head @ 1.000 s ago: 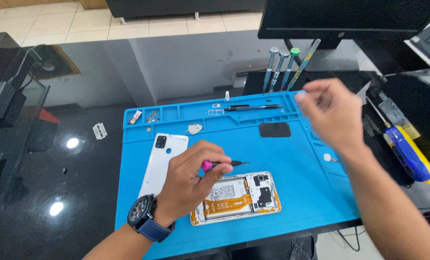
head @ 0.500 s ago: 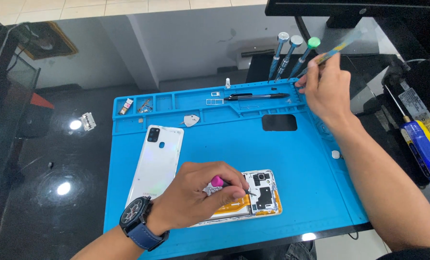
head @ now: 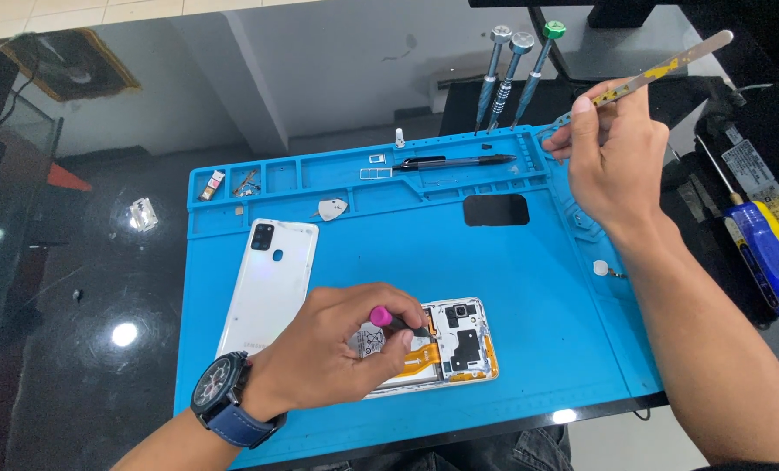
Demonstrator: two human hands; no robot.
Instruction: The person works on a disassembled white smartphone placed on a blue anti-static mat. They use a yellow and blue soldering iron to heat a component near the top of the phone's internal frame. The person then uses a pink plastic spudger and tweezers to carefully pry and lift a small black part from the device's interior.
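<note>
Seen from above, a bright blue repair mat covers part of a glossy black table. Near the mat's front edge lies an opened phone, its back removed so the battery and orange ribbon cables show. The left hand, with a dark wristwatch on a blue strap, rests on this phone and curls closed around a small pink-capped screwdriver, whose tip points down into the phone's upper half; the palm seems to steady the phone as well. Just to the left, the phone's white back cover lies flat, camera holes upward, set aside but within reach.

The right hand is raised at the mat's far right corner, fingers pinched on long metal tweezers that angle up and away; whether the tips hold anything is too small to tell. Beside it, three upright screwdrivers stand in a row just behind the mat's back edge. A black pen-like tool lies in the mat's top tray, with tiny parts sorted into compartments at the upper left. A dark rectangular pad sits mid-mat. A blue and yellow tool rests off the mat at far right.
</note>
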